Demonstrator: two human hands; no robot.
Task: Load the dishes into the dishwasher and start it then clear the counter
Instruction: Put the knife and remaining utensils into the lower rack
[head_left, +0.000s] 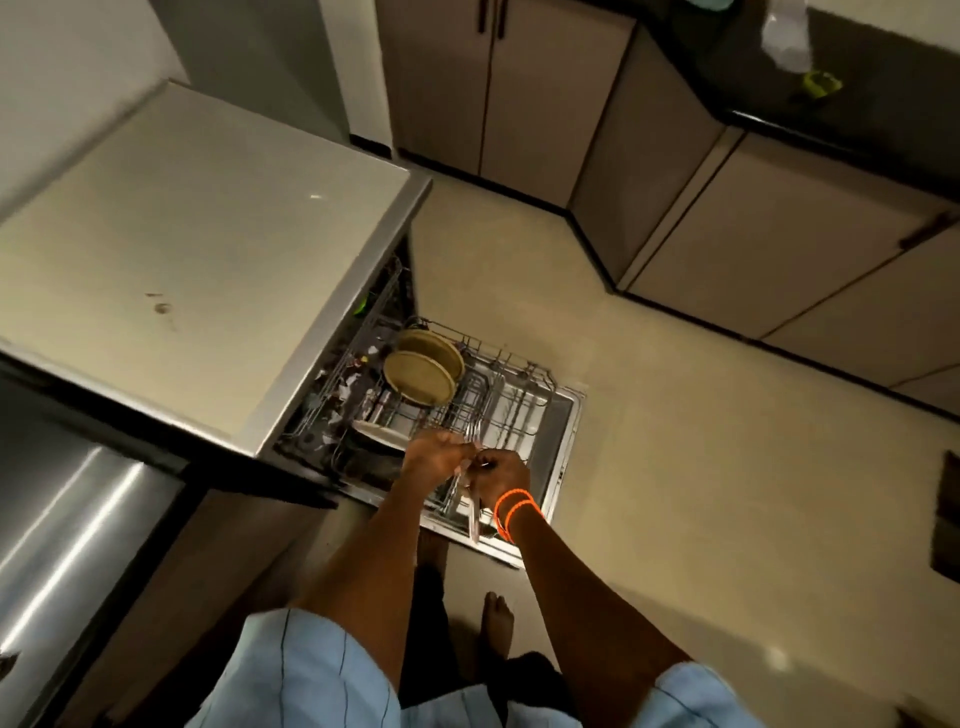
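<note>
Both hands were held together above the pulled-out lower rack (498, 395) of the dishwasher: the left hand (434, 460) and right hand (501, 475) gripped metal cutlery (470, 499). 2 plates (423, 371) stood upright in the rack.

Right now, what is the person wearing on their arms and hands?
Both forearms are bare, with short light blue sleeves showing thin dark lines at the bottom of the view. The right wrist carries thin bright orange bands, looped more than once. The left hand and right hand wear no gloves; I can see no rings or watch, though blur limits that.
</note>
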